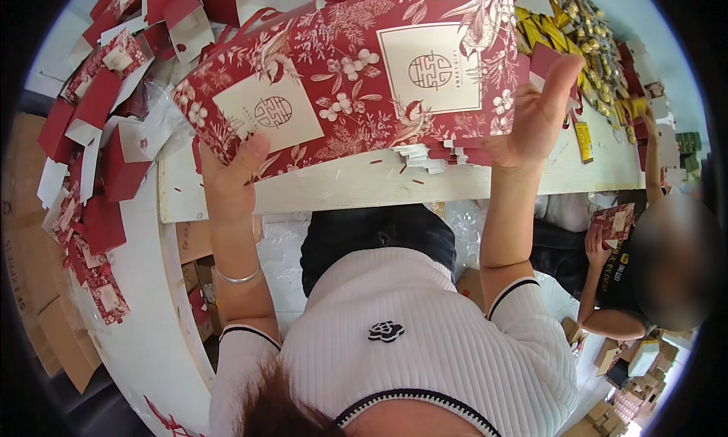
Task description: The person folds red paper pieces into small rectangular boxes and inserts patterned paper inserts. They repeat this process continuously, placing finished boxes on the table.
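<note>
Flat red floral box blank [356,73] held up over the white tabletop [349,185], gripped at both ends. Long axis running left to right across the view, left end lower, right end raised; printed face with two cream label panels turned toward the camera.

Left hand [231,181] at the lower left corner of the blank: thumb pressed on the printed face, remaining fingers hidden behind the card, so clamped on the corner. Silver bracelet [237,276] on that wrist.

Right hand [535,119] at the right edge: thumb raised along the edge, fingers curled behind, clamped on the card likewise. Both hands equally near, one per end; blank lying directly between them, above and ahead of the body.

Beneath the right end, a stack of more flat blanks [440,155] resting on the tabletop, white edges showing, just below the held piece. Contact between held blank and stack: cannot tell.

Loose red and white folded pieces [98,134] heaped along the left side. Yellow-wrapped packets [576,28] piled far right. Small red scraps scattered on the tabletop.

Second person at lower right, hand [595,244] on a small red box [616,221], well apart from the held blank.
</note>
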Demonstrator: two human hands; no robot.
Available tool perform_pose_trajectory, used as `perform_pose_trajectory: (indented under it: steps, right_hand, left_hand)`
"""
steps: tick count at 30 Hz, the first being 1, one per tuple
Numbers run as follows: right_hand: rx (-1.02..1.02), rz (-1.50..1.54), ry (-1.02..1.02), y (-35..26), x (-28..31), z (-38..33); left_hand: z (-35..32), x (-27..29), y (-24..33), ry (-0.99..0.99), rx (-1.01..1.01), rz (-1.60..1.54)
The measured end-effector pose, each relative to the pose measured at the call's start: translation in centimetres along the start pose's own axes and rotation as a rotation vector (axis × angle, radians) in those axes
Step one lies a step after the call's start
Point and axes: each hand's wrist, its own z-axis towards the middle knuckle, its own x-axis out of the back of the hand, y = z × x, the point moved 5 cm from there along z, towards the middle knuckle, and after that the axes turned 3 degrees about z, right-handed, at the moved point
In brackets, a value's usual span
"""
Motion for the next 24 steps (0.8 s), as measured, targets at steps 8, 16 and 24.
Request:
perform_pose_trajectory:
  steps: [8,16,24]
  right_hand:
    - [0.473,-1.347,-0.198,0.2,-3.2,-0.3]
    - [0.158,-0.316,0.498,5.0,-0.6,-1.4]
    - [0.114,-0.178,0.247,13.9,2.0,-5.2]
  left_hand:
    - [1.5,1.3,2.1,0.194,-0.492,0.383]
    - [-3.6,-5.6,2.8,0.072,-0.958,1.254]
    - [-2.6,-4.0,-2.1,0.077,0.167,-0.47]
